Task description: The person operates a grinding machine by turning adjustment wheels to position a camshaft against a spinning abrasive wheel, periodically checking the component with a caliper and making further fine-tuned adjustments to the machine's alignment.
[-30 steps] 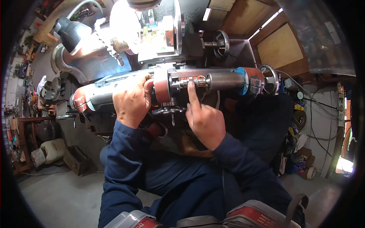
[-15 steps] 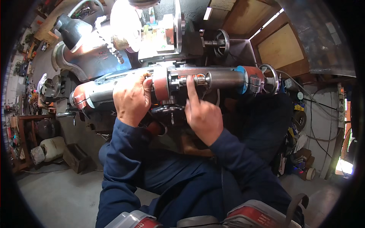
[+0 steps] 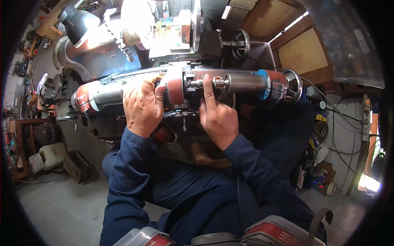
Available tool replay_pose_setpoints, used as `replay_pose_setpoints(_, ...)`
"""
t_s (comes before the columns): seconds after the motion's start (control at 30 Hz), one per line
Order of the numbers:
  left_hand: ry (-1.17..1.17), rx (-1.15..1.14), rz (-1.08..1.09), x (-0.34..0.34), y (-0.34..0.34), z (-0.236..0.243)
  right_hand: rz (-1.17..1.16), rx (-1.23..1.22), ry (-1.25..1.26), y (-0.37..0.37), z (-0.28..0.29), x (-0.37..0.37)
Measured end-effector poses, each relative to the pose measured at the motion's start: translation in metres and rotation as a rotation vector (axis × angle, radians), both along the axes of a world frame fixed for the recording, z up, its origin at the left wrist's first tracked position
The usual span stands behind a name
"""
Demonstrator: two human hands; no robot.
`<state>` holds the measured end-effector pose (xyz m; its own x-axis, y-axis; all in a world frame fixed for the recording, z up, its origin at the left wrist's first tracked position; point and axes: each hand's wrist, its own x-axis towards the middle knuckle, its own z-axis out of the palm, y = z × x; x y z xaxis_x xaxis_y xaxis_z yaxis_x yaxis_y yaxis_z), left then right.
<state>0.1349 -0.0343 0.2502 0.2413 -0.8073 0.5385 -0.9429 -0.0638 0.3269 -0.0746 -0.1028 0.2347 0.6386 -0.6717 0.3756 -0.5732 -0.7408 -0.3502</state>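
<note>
Head view: looking down on red collar point(image 3: 175, 88) of long horiz. machine assy. Holding hands apart, one each side of collar. Draping left hand point(image 3: 143, 107) over left steel cylinder point(image 3: 108, 97), just L of collar, w/ thumb close by collar's side; can't tell if clamped tight or only resting, w/ fingertips hidden on far side. Pointing w/ right hand point(image 3: 220, 123), below & R of collar: index out straight across slim metal shaft point(image 3: 197, 83), others curled in, not clamped on shaft; can't tell if touching. Find shaft just R of collar, btwn it & thick steel cylinder point(image 3: 246, 83). Farther R of collar, see blue band point(image 3: 260, 84), then steel handwheel point(image 3: 292, 86). Directly below collar, see dark handwheel point(image 3: 180, 114) w/ small handle. Up & L of collar, see black lamp point(image 3: 78, 26) & jointed pale hose point(image 3: 119, 39); up & R of collar, 2nd steel wheel point(image 3: 241, 45). Well below & L of collar, see brown box point(image 3: 78, 166) on floor. Wearing navy sleeves point(image 3: 129, 164), reaching up from below collar.
</note>
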Motion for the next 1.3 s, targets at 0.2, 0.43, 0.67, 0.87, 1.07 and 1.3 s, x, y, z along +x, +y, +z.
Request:
replay_pose_setpoints(0.2,0.047,-0.022,-0.021,-0.002,0.004,0.0,0.021,-0.012,0.005,-0.004,0.002,0.002)
replay_pose_setpoints(0.43,0.11,-0.023,-0.097,-0.001,0.008,0.002,0.02,0.012,-0.012,-0.004,0.006,0.001)
replay_pose_setpoints(0.67,0.173,0.016,-0.148,0.002,0.012,0.016,0.017,0.02,0.046,-0.002,0.01,0.001)
replay_pose_setpoints(0.87,0.285,0.068,-0.201,0.003,0.007,0.028,0.001,0.04,0.109,-0.001,0.012,-0.003)
replay_pose_setpoints(1.07,0.233,0.101,-0.222,0.006,0.006,0.035,-0.021,0.009,0.05,-0.002,0.009,-0.002)
replay_pose_setpoints(1.3,0.119,0.151,-0.157,0.004,0.005,0.036,-0.018,-0.001,0.095,-0.001,0.012,-0.005)
